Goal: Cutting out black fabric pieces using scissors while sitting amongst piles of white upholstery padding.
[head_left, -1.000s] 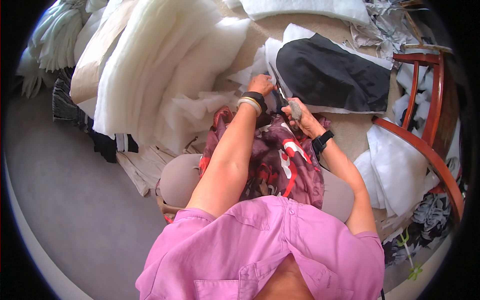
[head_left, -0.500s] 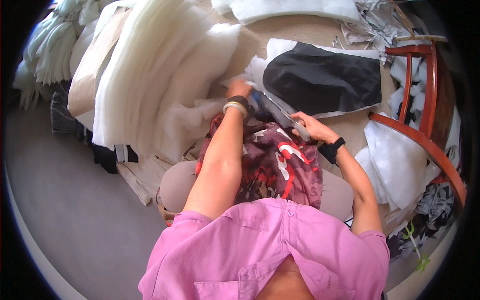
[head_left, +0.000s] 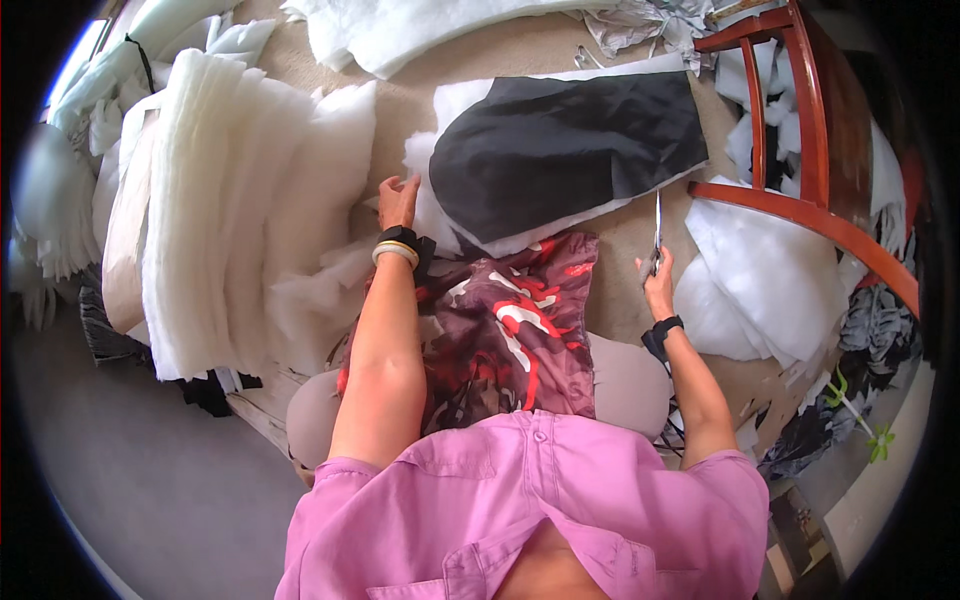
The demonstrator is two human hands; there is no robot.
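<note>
My right hand [head_left: 658,283] is closed round a pair of scissors [head_left: 658,228], whose blades look together and point away from me. They stand off the lower right edge of a black fabric panel [head_left: 570,150], rounded at its left end. Beneath the panel lies a slightly larger piece of white batting [head_left: 455,100], showing along its edges. My left hand [head_left: 398,204] is beside the batting's ragged left edge, thumb and fingers a little apart, with nothing visible in them. Red, white and maroon patterned cloth [head_left: 510,325] covers my lap.
A thick stack of white batting [head_left: 225,220] stands at the left. On the right are a reddish wooden chair frame [head_left: 815,220] and loose white batting pieces [head_left: 760,285]. Another batting sheet [head_left: 400,30] lies at the far side, near small metal scissors [head_left: 588,58].
My right hand has drawn the scissors away rightward, from pointing at my left hand to pointing away from me. My left hand has loosened from the batting. The whole view has shifted.
</note>
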